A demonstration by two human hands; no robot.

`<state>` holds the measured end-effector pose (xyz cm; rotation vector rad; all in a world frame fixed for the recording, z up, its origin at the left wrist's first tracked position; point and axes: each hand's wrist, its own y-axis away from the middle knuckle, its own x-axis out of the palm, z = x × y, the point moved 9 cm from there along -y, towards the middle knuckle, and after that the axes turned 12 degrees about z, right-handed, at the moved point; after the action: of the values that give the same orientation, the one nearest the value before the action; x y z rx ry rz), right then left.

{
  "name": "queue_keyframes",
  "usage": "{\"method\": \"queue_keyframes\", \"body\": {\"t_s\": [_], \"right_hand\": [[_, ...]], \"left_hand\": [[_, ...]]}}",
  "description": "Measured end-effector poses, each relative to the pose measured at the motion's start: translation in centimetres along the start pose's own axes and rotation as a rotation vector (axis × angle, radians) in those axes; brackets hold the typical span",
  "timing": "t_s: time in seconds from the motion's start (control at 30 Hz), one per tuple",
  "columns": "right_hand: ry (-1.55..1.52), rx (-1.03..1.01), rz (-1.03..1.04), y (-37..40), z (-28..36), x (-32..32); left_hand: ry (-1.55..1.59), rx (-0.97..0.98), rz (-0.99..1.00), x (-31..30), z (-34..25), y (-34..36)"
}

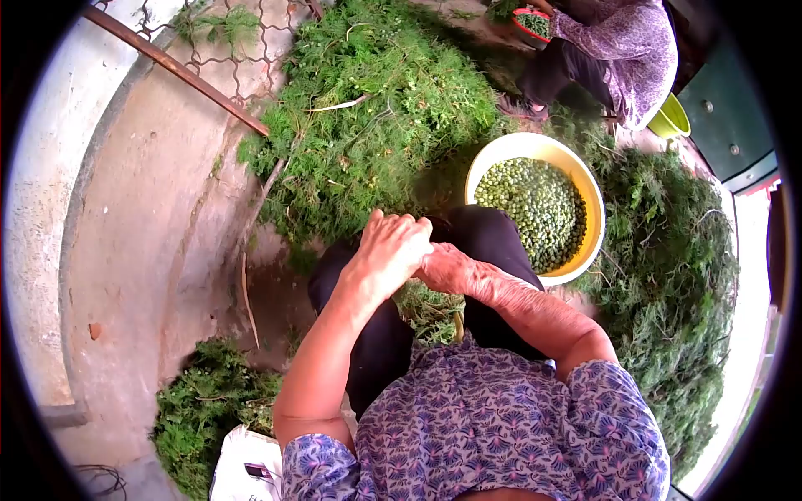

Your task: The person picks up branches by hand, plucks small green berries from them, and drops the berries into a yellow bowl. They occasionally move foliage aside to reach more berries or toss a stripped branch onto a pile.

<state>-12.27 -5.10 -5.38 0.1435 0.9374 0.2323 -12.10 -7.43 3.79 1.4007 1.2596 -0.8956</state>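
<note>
My left hand (391, 248) and my right hand (449, 269) are together above my knees, the left one partly over the fingers of the right. Both have their fingers curled closed; whatever may be between them is hidden. Just right of my right knee stands a yellow basin (595, 219) with a pale rim. Small round green fruits (535, 209) fill much of it. In front of my hands lies a big heap of feathery green branches (384, 108). More green sprigs (430, 311) show on the ground between my legs.
Another person (622, 54) in a patterned top squats at the upper right beside a red bowl (533, 25) of green fruits. A yellow-green bucket (670, 118) stands behind them. Branches (668, 275) are piled along the right. A white bag (244, 468) and a wooden bar (180, 71) are at left.
</note>
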Motion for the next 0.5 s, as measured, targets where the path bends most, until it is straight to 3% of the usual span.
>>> {"method": "queue_keyframes", "body": {"t_s": [0.03, 0.1, 0.13, 0.23, 0.27, 0.4, 0.43, 0.47, 0.5], "right_hand": [[-0.027, 0.034, 0.094, 0.1, 0.2, 0.2], [-0.072, -0.144, -0.075, 0.5, 2.0, -1.0], [-0.085, -0.035, 0.084, 0.6, 1.1, 0.4], [-0.069, -0.081, 0.168, 0.4, 0.0, 2.6], [0.021, -0.057, 0.244, 0.4, 0.5, 2.2], [0.115, -0.044, 0.377, -0.4, -0.7, 0.0], [0.143, 0.033, 0.388, -1.1, -2.2, -0.6], [0.231, -0.026, 0.330, -2.2, -3.8, -1.5], [0.271, -0.005, 0.297, -3.4, -5.5, -3.0]], "left_hand": [[0.013, 0.010, -0.085, 0.2, 0.8, 0.1], [0.041, -0.009, -0.025, 0.9, 2.6, -1.3], [0.066, -0.021, 0.040, 1.7, 3.4, -1.8], [0.064, 0.030, -0.074, 2.1, 4.7, -2.6], [0.053, -0.012, 0.004, 2.3, 5.0, -3.1], [0.120, 0.039, -0.043, 3.0, 7.1, -4.5], [0.087, 0.040, -0.172, 2.8, 7.8, -4.3], [0.055, 0.039, -0.299, 2.6, 8.4, -3.8], [0.063, 0.036, -0.301, 2.8, 8.9, -3.7]]}}
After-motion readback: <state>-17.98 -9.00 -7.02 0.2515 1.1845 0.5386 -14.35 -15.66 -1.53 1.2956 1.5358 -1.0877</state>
